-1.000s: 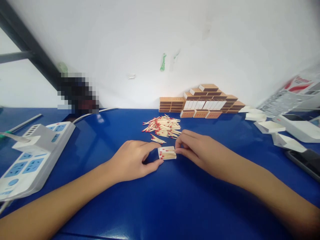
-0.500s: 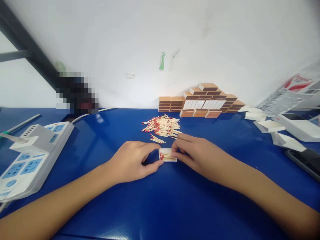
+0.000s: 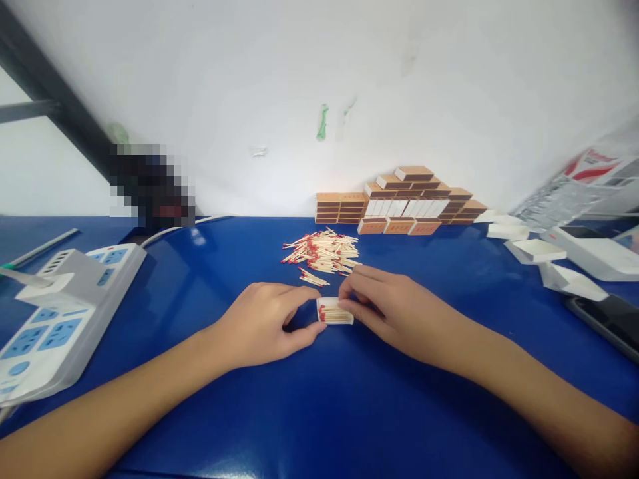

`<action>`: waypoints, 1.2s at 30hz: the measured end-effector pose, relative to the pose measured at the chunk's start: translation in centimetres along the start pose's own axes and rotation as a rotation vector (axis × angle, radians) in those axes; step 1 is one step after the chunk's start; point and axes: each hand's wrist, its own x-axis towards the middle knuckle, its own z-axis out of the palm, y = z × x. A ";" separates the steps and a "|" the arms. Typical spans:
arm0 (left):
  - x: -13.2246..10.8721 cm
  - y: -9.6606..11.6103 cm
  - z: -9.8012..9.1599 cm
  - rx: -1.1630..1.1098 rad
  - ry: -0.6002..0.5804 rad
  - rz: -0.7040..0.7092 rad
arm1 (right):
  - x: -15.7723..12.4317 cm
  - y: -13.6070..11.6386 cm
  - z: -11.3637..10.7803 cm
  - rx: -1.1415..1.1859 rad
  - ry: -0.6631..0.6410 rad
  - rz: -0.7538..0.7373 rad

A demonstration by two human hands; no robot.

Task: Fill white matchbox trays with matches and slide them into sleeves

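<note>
A small white matchbox tray (image 3: 333,312) holding red-tipped matches lies on the blue table (image 3: 319,406). My left hand (image 3: 267,322) pinches the tray's left end between thumb and forefinger. My right hand (image 3: 389,306) rests over the tray's right half, its fingertips curled down onto the matches inside. Just behind the hands lies a loose pile of matches (image 3: 322,253).
Brown matchboxes (image 3: 399,203) are stacked against the white wall. A white power strip (image 3: 60,313) sits at the left. White empty trays (image 3: 536,249), a white box (image 3: 596,256) and a dark phone (image 3: 606,322) lie at the right.
My right hand has slid left over the tray and its fingers now press on the matches. My left hand has hardly moved.
</note>
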 end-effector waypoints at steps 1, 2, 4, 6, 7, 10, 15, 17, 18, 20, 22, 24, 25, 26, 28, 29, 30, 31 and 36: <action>0.0 0.0 0.0 -0.003 0.003 0.002 | 0.0 0.1 -0.2 -0.001 0.031 -0.008; 0.0 0.1 0.0 -0.009 0.011 0.006 | -0.1 0.3 -0.4 -0.006 0.062 -0.016; 0.0 0.2 0.1 -0.025 0.044 0.015 | -0.1 0.6 -0.8 -0.029 0.128 -0.029; -0.1 0.4 0.2 -0.045 0.092 0.011 | 0.0 1.0 -1.1 -0.064 0.203 -0.010; -0.1 0.5 0.3 -0.057 0.095 0.004 | 0.1 1.3 -1.2 -0.084 0.236 0.019; -0.2 0.6 0.3 -0.079 0.032 -0.008 | 0.2 2.3 -1.4 -0.135 0.248 0.131; 0.0 0.2 0.1 -0.053 0.057 -0.033 | 0.5 4.0 -0.6 -0.117 0.112 0.199; 0.1 0.1 0.0 -0.058 0.020 -0.041 | 0.6 4.3 -0.3 -0.110 0.076 0.213; 0.1 0.1 0.0 -0.059 0.001 -0.044 | 0.6 4.4 -0.3 -0.110 0.065 0.214; 0.1 0.1 0.1 -0.054 -0.002 -0.060 | 0.5 4.3 -0.3 -0.103 0.061 0.197; 0.1 0.1 0.1 -0.050 0.006 -0.082 | 0.4 3.9 -0.5 -0.077 0.079 0.162; 0.2 0.1 0.0 -0.047 -0.018 -0.095 | 0.4 3.1 -0.7 -0.027 0.096 0.129; 0.2 0.1 0.0 -0.047 -0.034 -0.098 | 0.4 2.6 -0.7 -0.001 0.098 0.112; 0.2 0.1 0.0 -0.046 -0.046 -0.100 | 0.3 2.0 -0.6 0.020 0.093 0.096; 0.2 0.0 0.0 -0.042 -0.047 -0.098 | 0.2 0.9 -0.5 0.033 0.066 0.061; 0.2 0.0 -0.1 -0.038 -0.042 -0.094 | 0.1 0.5 -0.3 0.028 0.048 0.044; 0.2 0.0 -0.1 -0.034 -0.035 -0.087 | 0.1 0.2 -0.2 0.025 0.035 0.031; 0.2 0.0 -0.1 -0.030 -0.031 -0.081 | 0.0 0.1 -0.1 0.027 0.032 0.020; 0.0 0.4 0.0 -0.052 -0.043 -0.026 | 1.1 0.6 0.1 0.095 0.155 0.045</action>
